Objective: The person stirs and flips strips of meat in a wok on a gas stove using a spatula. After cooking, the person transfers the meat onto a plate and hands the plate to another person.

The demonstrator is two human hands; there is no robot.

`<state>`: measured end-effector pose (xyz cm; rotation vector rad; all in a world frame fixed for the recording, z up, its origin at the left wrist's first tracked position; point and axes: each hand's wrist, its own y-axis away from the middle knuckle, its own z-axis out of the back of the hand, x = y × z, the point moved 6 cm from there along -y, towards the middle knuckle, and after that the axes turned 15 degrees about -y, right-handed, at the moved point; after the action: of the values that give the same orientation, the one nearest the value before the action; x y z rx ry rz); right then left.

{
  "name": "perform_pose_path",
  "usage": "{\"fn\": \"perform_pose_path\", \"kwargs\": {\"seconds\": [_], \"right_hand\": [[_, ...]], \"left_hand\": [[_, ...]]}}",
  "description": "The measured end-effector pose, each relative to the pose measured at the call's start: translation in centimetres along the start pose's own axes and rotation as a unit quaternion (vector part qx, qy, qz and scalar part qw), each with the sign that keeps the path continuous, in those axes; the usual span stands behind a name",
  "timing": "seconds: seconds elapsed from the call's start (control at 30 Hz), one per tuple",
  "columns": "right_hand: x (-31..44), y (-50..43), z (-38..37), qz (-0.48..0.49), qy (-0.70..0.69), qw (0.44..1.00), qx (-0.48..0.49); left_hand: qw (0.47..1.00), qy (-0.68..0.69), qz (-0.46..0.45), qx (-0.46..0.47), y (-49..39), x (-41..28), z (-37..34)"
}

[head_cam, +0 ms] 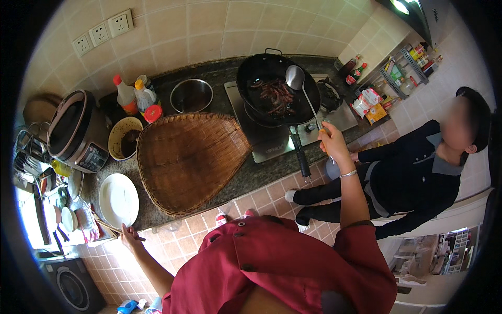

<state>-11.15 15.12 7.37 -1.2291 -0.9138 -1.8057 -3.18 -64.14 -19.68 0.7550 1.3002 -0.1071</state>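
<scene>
My right hand (332,142) grips the yellow-orange handle of a metal ladle (295,77). The ladle's bowl is over the black wok (247,74), beside dark reddish strips of food (272,96) in shiny liquid. The wok sits on the left burner of a gas stove (261,151), its black handle (300,153) pointing toward me. At the counter's front edge, my left hand (131,237) is closed around thin chopstick-like sticks (108,227), partly hidden by the fingers. One of its fingertips is at the near rim of a white plate (119,200).
A woven bamboo tray (188,161) overhangs the counter edge. Behind it are a steel bowl (191,95), a bowl with dark sauce (127,137), bottles (124,94) and a rice cooker (78,129). A person in dark clothes (415,168) stands close at my right.
</scene>
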Motion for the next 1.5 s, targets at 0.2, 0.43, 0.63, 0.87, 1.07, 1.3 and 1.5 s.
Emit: {"fn": "perform_pose_path", "kwargs": {"seconds": [0.2, 0.43, 0.63, 0.87, 1.07, 1.3, 1.5], "right_hand": [[-2.9, -0.3, -1.2, -0.059, -0.255, 0.964, 0.052], [-1.0, 0.9, -3.7, -0.036, -0.222, 0.964, 0.139], [1.3, 5.2, -2.3, 0.005, -0.07, 0.985, 0.16], [3.5, 8.9, 1.6, 0.008, 0.037, 0.993, 0.108], [3.2, 8.9, 2.3, -0.017, 0.065, 0.998, 0.004], [1.4, 10.1, 0.2, -0.074, -0.062, 0.995, -0.002], [0.8, 8.8, -4.3, -0.067, -0.163, 0.984, 0.035]], "left_hand": [[1.0, -0.021, 0.002, 0.014, -1.0, 0.2, 0.4], [1.0, 0.017, -0.007, 0.004, 0.0, -1.9, -0.6], [1.0, 0.015, 0.001, 0.001, 0.1, -2.1, -0.9], [0.999, 0.025, -0.021, 0.01, 1.7, -2.8, -1.1], [0.994, 0.107, -0.018, 0.017, 4.8, -5.4, -0.8], [0.987, 0.081, -0.079, 0.11, 8.0, -11.2, -1.5], [0.96, 0.057, -0.135, 0.239, 10.7, -16.6, -5.5]]}}
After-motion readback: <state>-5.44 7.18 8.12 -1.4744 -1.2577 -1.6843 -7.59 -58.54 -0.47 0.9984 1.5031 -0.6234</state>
